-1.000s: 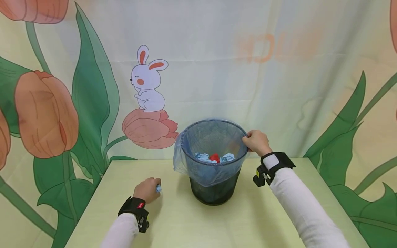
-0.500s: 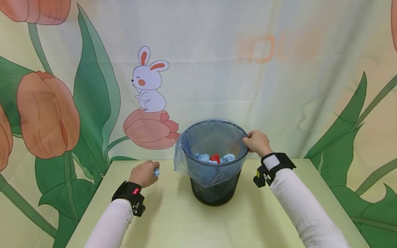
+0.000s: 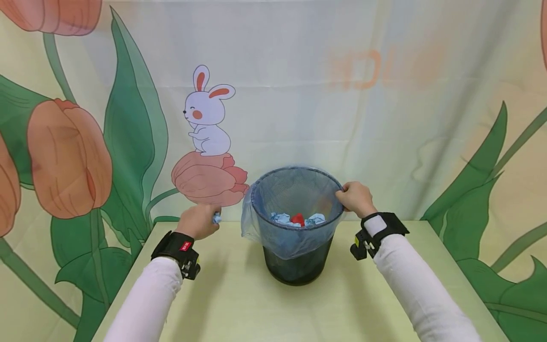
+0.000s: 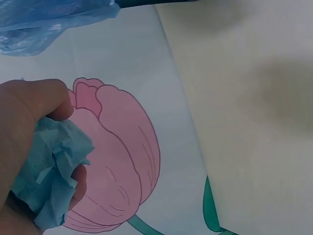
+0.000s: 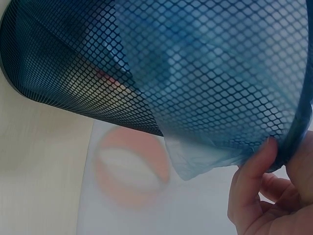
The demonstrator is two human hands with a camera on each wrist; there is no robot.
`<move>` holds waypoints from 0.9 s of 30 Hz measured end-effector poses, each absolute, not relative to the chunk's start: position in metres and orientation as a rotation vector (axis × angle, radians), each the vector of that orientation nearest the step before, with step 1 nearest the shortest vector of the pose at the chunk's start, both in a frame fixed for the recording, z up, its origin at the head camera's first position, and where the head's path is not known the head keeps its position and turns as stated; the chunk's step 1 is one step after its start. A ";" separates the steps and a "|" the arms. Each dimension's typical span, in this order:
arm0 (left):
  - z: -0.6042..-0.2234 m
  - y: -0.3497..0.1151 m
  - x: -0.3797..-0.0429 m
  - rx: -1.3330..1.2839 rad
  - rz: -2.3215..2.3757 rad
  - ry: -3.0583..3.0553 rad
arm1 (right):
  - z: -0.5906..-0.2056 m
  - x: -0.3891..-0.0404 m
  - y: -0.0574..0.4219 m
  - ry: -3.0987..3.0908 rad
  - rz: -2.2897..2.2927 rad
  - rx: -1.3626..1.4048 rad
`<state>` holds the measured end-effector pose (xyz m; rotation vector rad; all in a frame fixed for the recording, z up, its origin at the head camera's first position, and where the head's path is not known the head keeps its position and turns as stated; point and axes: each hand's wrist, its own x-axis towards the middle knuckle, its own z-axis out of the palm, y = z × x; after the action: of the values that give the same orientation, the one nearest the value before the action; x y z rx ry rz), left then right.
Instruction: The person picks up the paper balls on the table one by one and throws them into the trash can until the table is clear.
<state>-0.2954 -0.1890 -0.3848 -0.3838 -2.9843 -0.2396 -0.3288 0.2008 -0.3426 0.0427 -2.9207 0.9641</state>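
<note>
A dark mesh wastebasket [image 3: 297,266] stands on the table, lined with a translucent blue plastic bag [image 3: 282,244] folded over its rim. Inside lie crumpled light-blue paper [image 3: 315,219] and a red crumpled piece [image 3: 297,219]. My right hand [image 3: 358,198] grips the basket's right rim, bag included; the right wrist view shows thumb and fingers [image 5: 257,166] on either side of it. Left of the basket, raised above the table, my left hand [image 3: 198,222] holds a crumpled light-blue paper ball [image 4: 54,166], its fingers curled round it.
The pale yellow table [image 3: 256,313] carries the basket near its back edge. Behind hangs a curtain [image 3: 290,95] printed with tulips and a rabbit. A loose flap of the bag [image 3: 251,216] sticks out on the basket's left side.
My left hand has risen from low over the table toward its back edge, carrying the paper ball. The right hand and the basket have stayed in place.
</note>
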 end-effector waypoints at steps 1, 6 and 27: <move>-0.383 -0.188 -0.296 -0.383 -0.244 -2.983 | -0.343 -0.329 0.201 -2.921 0.964 0.039; -0.372 -0.185 -0.297 -0.396 -0.264 -2.961 | -0.344 -0.329 0.202 -2.927 0.966 0.023; -0.319 -0.149 -0.306 -0.561 -0.178 -2.842 | -0.343 -0.330 0.200 -2.934 0.949 0.016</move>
<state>-0.3065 -0.1487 -0.3188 -0.5608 -2.8417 -0.1779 -0.3303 0.2004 -0.3430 0.0163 -2.9339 0.9489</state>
